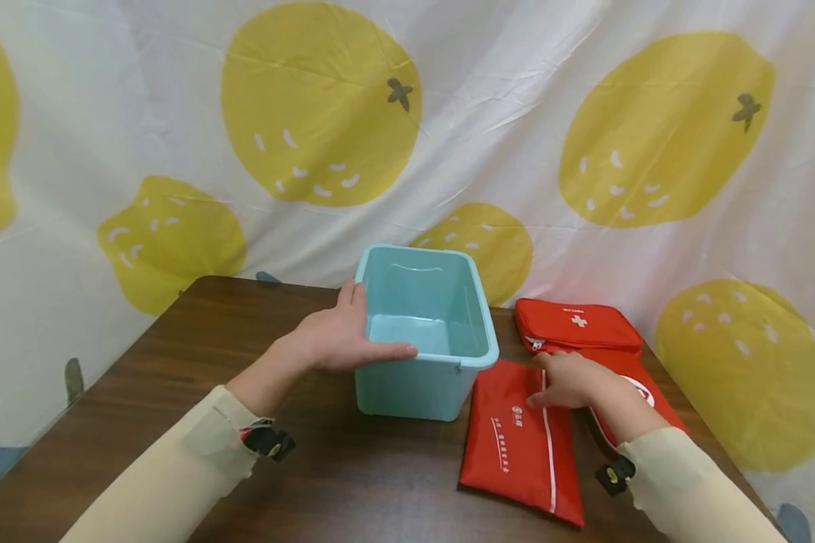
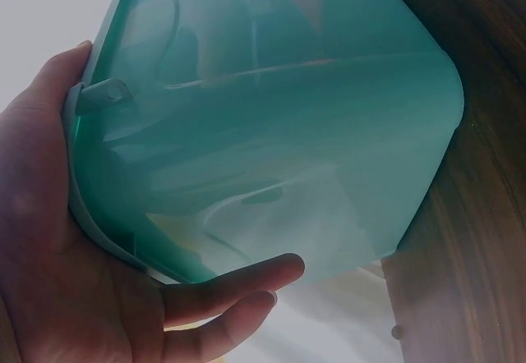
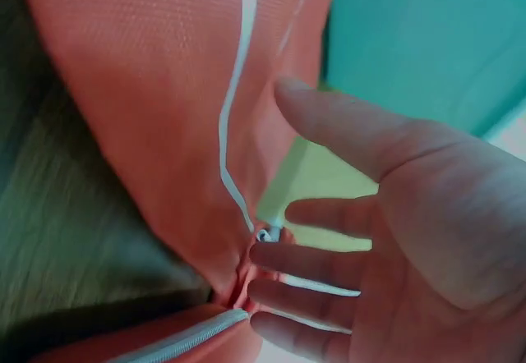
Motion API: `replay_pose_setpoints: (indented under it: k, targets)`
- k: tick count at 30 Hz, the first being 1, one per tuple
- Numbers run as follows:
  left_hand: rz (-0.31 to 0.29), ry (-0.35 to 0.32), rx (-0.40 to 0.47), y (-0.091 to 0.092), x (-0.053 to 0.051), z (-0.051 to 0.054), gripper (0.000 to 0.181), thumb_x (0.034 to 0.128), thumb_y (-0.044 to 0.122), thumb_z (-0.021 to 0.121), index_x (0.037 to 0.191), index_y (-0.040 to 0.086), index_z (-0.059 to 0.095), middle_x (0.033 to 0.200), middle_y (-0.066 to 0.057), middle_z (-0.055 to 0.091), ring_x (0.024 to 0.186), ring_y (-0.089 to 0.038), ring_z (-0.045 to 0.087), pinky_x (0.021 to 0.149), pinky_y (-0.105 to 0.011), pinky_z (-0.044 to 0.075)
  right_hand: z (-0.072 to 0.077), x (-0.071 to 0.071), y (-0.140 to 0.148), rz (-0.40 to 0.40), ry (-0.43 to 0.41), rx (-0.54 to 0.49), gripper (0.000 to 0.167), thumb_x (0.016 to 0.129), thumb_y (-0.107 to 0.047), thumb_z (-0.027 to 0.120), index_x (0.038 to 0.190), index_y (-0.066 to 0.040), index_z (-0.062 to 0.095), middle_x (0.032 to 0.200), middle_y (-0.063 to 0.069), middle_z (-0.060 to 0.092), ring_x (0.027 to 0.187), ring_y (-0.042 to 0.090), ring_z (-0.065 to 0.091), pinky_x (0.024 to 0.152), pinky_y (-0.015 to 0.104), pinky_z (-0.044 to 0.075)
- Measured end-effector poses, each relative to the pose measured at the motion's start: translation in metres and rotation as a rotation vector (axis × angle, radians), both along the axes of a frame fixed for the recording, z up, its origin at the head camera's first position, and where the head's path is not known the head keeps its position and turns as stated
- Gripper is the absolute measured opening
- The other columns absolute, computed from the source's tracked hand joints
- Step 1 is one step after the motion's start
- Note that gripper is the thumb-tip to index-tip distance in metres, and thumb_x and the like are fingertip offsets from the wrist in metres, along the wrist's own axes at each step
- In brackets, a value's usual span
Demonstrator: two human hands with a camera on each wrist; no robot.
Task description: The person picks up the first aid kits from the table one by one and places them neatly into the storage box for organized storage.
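Observation:
A light blue plastic bin (image 1: pixel 407 388) stands upright on the table, with its inside bare. Around its near left corner spreads my left hand (image 1: pixel 336 332), the thumb along the front rim and the other fingers by the left side. In the left wrist view, two straight fingers (image 2: pixel 238 293) of that hand reach past the bin's outer wall (image 2: pixel 279 149). My right hand (image 1: pixel 573 381) hovers at or touches the upper right part of a flat red zip pouch (image 1: pixel 516 445). Its fingers are extended in the right wrist view, near the pouch's zipper pull (image 3: pixel 265 235); contact is unclear.
Behind and right of my right hand lies a red first aid bag (image 1: pixel 580 324) with a white cross, partly covered by that forearm. The dark wood table (image 1: pixel 278 467) backs onto a hanging cloth (image 1: pixel 489 90) with a yellow fruit print.

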State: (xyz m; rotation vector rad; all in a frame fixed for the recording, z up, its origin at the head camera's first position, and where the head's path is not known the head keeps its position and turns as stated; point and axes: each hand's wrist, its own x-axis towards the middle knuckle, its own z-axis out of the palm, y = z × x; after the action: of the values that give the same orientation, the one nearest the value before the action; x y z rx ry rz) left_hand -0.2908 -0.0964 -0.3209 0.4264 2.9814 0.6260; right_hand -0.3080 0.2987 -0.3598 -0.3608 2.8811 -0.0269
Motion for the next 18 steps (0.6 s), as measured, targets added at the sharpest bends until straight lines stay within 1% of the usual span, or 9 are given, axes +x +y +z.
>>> replay_pose_setpoints:
  k: [3, 6, 9, 11, 13, 15, 17, 18]
  targets:
    - [-0.002, 0.001, 0.005, -0.001, 0.0, 0.0, 0.146, 0.0807, 0.094, 0.063, 0.174, 0.0, 0.001, 0.179, -0.019, 0.012, 0.127, -0.038, 0.066, 0.102, -0.053, 0.059, -0.005, -0.007, -0.005, -0.019, -0.022, 0.055, 0.092, 0.082, -0.049, 0.094, 0.148, 0.005, 0.059, 0.139, 0.03, 0.064, 0.129, 0.054, 0.057, 0.111, 0.071, 0.049]
    - [0.0, 0.001, 0.005, 0.0, 0.0, 0.0, 0.147, 0.0806, 0.094, 0.063, 0.174, 0.0, 0.001, 0.18, -0.019, 0.011, 0.129, -0.038, 0.066, 0.103, -0.053, 0.059, -0.008, -0.01, -0.006, -0.049, -0.028, 0.1, 0.099, 0.078, -0.058, 0.094, 0.146, 0.006, 0.059, 0.139, 0.032, 0.064, 0.13, 0.058, 0.055, 0.115, 0.073, 0.045]
    - [0.003, -0.003, 0.0, 0.001, 0.0, 0.0, 0.147, 0.0806, 0.094, 0.063, 0.174, 0.0, 0.001, 0.181, -0.019, 0.01, 0.131, -0.039, 0.065, 0.105, -0.053, 0.058, -0.01, -0.012, -0.005, -0.084, -0.032, 0.108, 0.104, 0.073, -0.063, 0.096, 0.142, 0.007, 0.061, 0.135, 0.032, 0.066, 0.128, 0.057, 0.055, 0.115, 0.073, 0.043]
    - [0.001, -0.006, -0.002, 0.002, 0.0, 0.0, 0.147, 0.0808, 0.094, 0.063, 0.174, 0.0, 0.0, 0.181, -0.019, 0.009, 0.132, -0.039, 0.064, 0.105, -0.053, 0.058, -0.011, -0.013, -0.004, -0.091, -0.014, 0.109, 0.104, 0.069, -0.064, 0.097, 0.139, 0.005, 0.064, 0.129, 0.03, 0.066, 0.124, 0.054, 0.055, 0.113, 0.072, 0.044]
    - [0.0, -0.008, -0.003, 0.002, 0.0, 0.001, 0.146, 0.081, 0.094, 0.063, 0.174, 0.0, 0.001, 0.181, -0.019, 0.009, 0.132, -0.039, 0.064, 0.105, -0.053, 0.058, -0.012, -0.014, -0.001, -0.08, 0.018, 0.101, 0.097, 0.068, -0.061, 0.099, 0.134, 0.002, 0.067, 0.122, 0.026, 0.066, 0.119, 0.049, 0.055, 0.11, 0.07, 0.046]
    - [0.0, -0.009, -0.004, 0.002, 0.0, 0.0, 0.146, 0.0812, 0.094, 0.063, 0.174, 0.0, 0.001, 0.181, -0.019, 0.01, 0.132, -0.039, 0.064, 0.104, -0.054, 0.058, -0.012, -0.014, 0.003, -0.039, 0.063, 0.081, 0.084, 0.07, -0.052, 0.101, 0.129, -0.001, 0.07, 0.116, 0.021, 0.068, 0.113, 0.045, 0.058, 0.105, 0.068, 0.048]
    - [0.001, -0.008, -0.002, 0.002, 0.0, 0.0, 0.146, 0.0813, 0.093, 0.063, 0.174, 0.0, 0.001, 0.181, -0.019, 0.01, 0.133, -0.039, 0.064, 0.105, -0.054, 0.058, -0.011, -0.014, 0.007, -0.014, 0.079, 0.011, 0.067, 0.075, -0.037, 0.1, 0.125, -0.003, 0.072, 0.111, 0.017, 0.07, 0.107, 0.04, 0.061, 0.1, 0.063, 0.053]
    - [0.001, -0.007, 0.0, 0.002, 0.0, 0.0, 0.146, 0.0813, 0.093, 0.063, 0.174, 0.0, 0.001, 0.181, -0.019, 0.01, 0.133, -0.039, 0.064, 0.105, -0.054, 0.058, -0.01, -0.014, 0.01, -0.004, 0.081, -0.041, 0.06, 0.077, -0.028, 0.098, 0.125, -0.003, 0.072, 0.111, 0.016, 0.071, 0.105, 0.038, 0.062, 0.097, 0.06, 0.055]
